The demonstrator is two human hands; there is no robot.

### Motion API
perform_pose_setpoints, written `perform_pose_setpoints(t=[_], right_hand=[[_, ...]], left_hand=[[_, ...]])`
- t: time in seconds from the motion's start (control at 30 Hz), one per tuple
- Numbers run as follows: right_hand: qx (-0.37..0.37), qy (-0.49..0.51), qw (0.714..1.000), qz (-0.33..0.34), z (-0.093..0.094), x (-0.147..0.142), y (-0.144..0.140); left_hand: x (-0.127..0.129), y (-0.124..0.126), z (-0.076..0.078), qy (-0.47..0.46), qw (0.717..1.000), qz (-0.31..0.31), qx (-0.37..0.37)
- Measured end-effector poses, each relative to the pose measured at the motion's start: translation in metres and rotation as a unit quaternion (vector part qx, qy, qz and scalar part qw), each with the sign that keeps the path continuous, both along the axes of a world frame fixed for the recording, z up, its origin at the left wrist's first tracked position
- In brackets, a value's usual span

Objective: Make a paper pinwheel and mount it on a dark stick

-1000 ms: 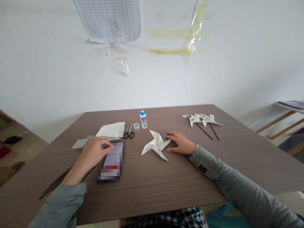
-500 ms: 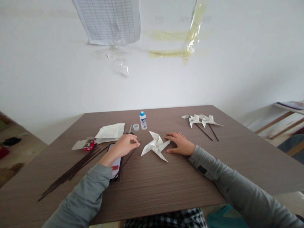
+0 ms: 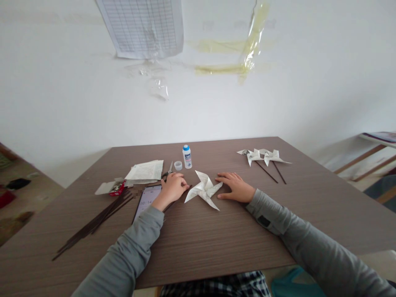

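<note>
A paper pinwheel [image 3: 204,189] with printed blades lies flat on the table between my hands. My left hand [image 3: 173,189], just left of it, has its fingers closed on a thin dark stick [image 3: 168,207]; the palm covers most of its length. My right hand [image 3: 236,188] rests on the table at the pinwheel's right side, fingers spread and holding nothing, with the fingertips by one blade. Partly under my left forearm is a phone [image 3: 148,197] showing a timer. Scissors [image 3: 169,170] lie just beyond my left hand.
Behind the pinwheel stand a glue bottle [image 3: 187,157] and a small clear cap [image 3: 178,166]. Paper sheets [image 3: 144,172], an open red box [image 3: 116,188] and a bundle of dark sticks [image 3: 93,225] lie left. Finished pinwheels on sticks [image 3: 262,156] lie back right.
My left hand has moved right, towards the pinwheel, and the stick has shifted with it. More of the phone's screen shows. My right hand and the pinwheel have stayed put.
</note>
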State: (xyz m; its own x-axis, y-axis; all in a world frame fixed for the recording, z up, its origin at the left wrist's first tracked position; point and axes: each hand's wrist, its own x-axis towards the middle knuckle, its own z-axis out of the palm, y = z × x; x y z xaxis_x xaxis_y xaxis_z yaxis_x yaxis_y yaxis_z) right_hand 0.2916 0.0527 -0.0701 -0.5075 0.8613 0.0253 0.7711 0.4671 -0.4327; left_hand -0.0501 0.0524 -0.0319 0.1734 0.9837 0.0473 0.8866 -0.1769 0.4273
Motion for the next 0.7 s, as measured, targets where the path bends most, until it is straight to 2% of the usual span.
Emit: perform_pose_setpoints(t=[0.1, 0.23, 0.4, 0.57, 0.7], right_hand=[[-0.005, -0.002, 1.000, -0.002, 0.001, -0.001, -0.001], [0.003, 0.005, 1.000, 0.000, 0.001, 0.000, -0.001], [0.004, 0.007, 1.000, 0.000, 0.001, 0.000, 0.000], [-0.004, 0.003, 1.000, -0.005, 0.003, 0.000, -0.001], [-0.004, 0.002, 1.000, -0.007, 0.002, 0.000, -0.001]], left_hand=[[0.005, -0.011, 0.005, 0.021, 1.000, 0.021, 0.004], [0.001, -0.024, 0.017, 0.069, 0.997, 0.003, 0.022], [-0.023, -0.041, 0.025, 0.116, 0.992, -0.006, 0.047], [-0.053, -0.061, 0.027, 0.136, 0.991, 0.011, 0.001], [-0.065, -0.071, 0.026, 0.113, 0.994, -0.001, -0.001]])
